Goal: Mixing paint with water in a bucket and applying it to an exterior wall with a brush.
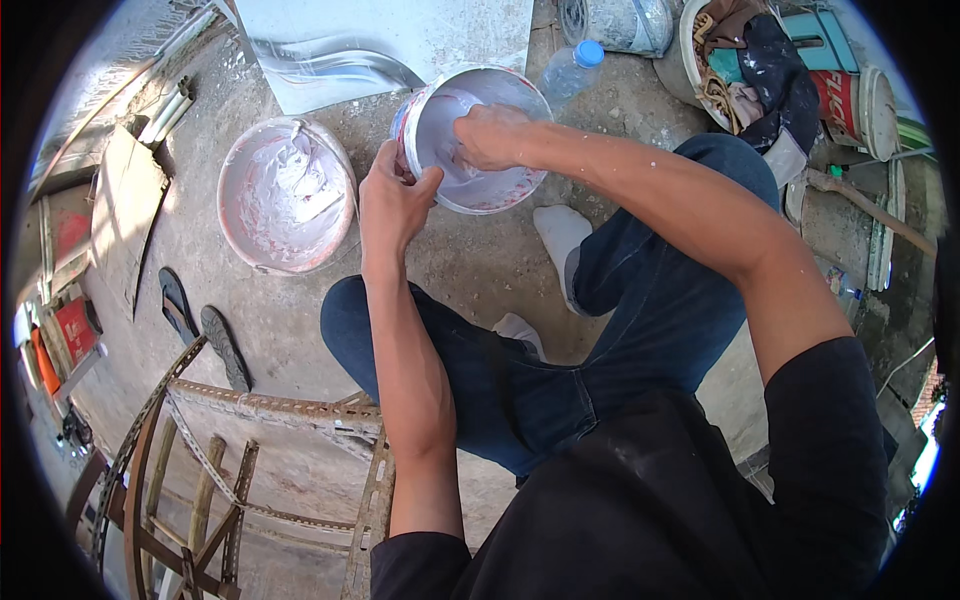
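A plastic bucket (501, 196) coated inside with pale lilac-white paste tilts on the concrete in front of me. My left hand (396, 196) grips its near-left rim, thumb over the edge and fingers against the outer wall. Inside that bucket, my right hand (489, 139) is curled low near the paste; whether it holds something is hidden. To the left stands a second bucket (238, 161), its wall smeared with the same paste. A crumpled, paste-covered sheet or cloth (304, 169) lies in it.
Behind the buckets lies a flat printed panel (360, 45). A clear plastic bottle with a blue cap (571, 73) stands close by, near a bucket of rags (776, 75). Sandals (223, 349) and a slotted metal frame (277, 401) are at the left. A wooden handle (870, 206) sticks out at the right.
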Available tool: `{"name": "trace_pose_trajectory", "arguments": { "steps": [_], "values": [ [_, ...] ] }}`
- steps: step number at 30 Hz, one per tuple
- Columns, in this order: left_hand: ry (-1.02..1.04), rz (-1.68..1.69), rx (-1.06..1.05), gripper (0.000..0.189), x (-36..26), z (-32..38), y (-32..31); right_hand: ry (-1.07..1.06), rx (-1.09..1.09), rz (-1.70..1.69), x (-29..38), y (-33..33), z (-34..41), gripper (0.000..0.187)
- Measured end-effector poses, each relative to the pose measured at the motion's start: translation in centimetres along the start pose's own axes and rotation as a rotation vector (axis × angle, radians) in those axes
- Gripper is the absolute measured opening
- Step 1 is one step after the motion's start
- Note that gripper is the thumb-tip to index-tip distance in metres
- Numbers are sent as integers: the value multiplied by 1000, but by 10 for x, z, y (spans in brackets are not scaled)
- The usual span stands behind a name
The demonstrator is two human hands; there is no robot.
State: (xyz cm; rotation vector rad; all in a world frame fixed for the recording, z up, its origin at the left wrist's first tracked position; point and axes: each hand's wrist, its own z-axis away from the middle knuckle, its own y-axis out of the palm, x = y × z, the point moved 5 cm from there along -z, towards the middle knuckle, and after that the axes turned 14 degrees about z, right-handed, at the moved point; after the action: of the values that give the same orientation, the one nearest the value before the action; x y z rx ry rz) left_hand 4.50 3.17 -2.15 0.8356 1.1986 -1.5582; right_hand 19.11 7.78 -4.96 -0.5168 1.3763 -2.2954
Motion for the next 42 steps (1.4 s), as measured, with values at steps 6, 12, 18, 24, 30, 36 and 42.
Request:
{"name": "trace_pose_trajectory", "arguments": {
  "steps": [6, 12, 18, 24, 30, 36, 42],
  "values": [
    [-1, -56, 23, 30, 1, -1, -3, 12, -103, 131, -7, -31, -10, 23],
    [8, -23, 15, 29, -1, -3, 1, -192, -144, 256, 16, 1, 5, 17],
    [0, -50, -16, 28, 5, -3, -7, -329, 10, 306, 32, -13, 14, 18],
    [5, -51, -2, 28, 1, -3, 1, -36, -195, 285, -13, -27, 1, 17],
    [5, -12, -1, 32, -6, -1, 2, -11, -3, 169, -3, 10, 6, 21],
    [19, -69, -4, 31, -5, -1, -4, -34, 77, 21, 8, -6, 5, 29],
    [37, -67, -7, 31, -12, 0, 0, -74, 18, -54, 13, -16, 1, 33]
  ]
}}
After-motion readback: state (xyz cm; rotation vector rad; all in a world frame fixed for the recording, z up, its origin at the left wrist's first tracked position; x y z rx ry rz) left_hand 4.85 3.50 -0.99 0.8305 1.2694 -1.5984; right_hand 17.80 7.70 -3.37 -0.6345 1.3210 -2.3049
